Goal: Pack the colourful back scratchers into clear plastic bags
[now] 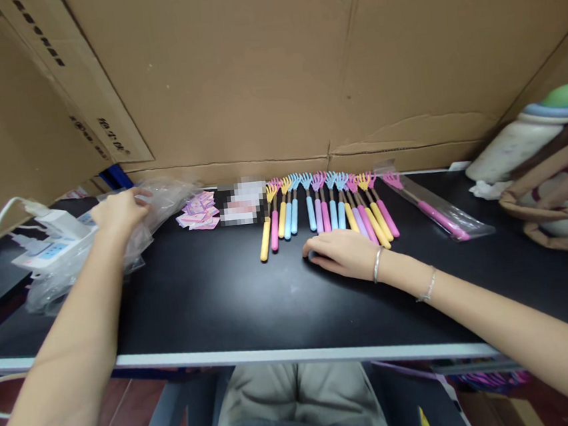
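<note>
The scratchers (325, 216) lie in a row along the back edge of the desk (212, 300), and the right hand (345, 252) is far nearer to them than the left hand (121, 214). Their long axes run roughly from back to front: clawed heads by the back edge, coloured handles towards the front edge, fanning a little so that the leftmost handle leans towards the left edge and the rightmost towards the right. The right hand rests palm down just in front of the row, its fingers pointing towards the left edge, so its forearm and knuckles lie across the handles' line rather than along it. Its grip is loosely curled, with nothing seen in it; the underside is hidden, so I cannot tell whether the fingertips are apart or together, nor whether the hand touches the handle ends behind it.

The left hand is well apart from the row, with the cards (197, 212) between. It reaches over the clear bags (165, 199), which stretch slantwise from near the left edge up towards the back edge. Its fingers are bent among the plastic, but I cannot tell whether that grip is clamped on a bag or only touching. Beyond the row's right end, a bagged scratcher (440, 220) lies slantwise, its handle end towards the front right corner.
</note>
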`<state>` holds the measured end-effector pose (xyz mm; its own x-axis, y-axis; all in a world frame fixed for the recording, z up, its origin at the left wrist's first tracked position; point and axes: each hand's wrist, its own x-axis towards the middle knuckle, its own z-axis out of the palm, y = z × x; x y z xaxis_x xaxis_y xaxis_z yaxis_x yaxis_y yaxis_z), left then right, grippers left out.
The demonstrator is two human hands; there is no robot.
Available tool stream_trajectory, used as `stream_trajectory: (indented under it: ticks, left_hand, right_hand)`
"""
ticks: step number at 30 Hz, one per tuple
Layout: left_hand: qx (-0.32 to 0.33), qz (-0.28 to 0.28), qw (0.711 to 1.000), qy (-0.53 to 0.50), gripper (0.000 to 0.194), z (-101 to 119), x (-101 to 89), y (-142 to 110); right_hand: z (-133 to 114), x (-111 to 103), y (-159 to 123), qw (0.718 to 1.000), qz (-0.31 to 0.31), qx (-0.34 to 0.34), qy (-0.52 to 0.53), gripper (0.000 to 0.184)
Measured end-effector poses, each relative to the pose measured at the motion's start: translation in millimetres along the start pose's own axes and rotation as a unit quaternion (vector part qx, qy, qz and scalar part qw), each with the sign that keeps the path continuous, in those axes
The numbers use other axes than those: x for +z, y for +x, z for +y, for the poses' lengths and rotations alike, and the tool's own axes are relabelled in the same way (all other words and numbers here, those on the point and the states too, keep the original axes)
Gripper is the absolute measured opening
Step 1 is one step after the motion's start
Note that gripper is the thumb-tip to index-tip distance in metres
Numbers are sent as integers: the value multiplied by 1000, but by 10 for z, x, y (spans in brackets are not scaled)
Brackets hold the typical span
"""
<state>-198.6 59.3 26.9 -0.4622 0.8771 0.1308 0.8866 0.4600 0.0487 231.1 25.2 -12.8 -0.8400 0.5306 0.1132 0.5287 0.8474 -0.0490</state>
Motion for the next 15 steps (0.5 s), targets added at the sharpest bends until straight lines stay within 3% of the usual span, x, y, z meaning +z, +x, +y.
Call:
stream_trajectory:
  ticks: [8, 12, 15]
  left_hand:
    - [10, 32, 999, -42, 48, 145, -78, -73]
    - [0, 61, 997, -56, 63, 91, -58, -38]
    - [5, 43, 998, -48, 78, -47, 27, 61]
  right_hand:
    - [5, -8, 2, 1000, 9, -5, 8, 18]
    - [-11, -18, 2, 1000, 7, 1, 6, 18]
    - [-17, -16, 2, 1000, 8, -1, 0, 19]
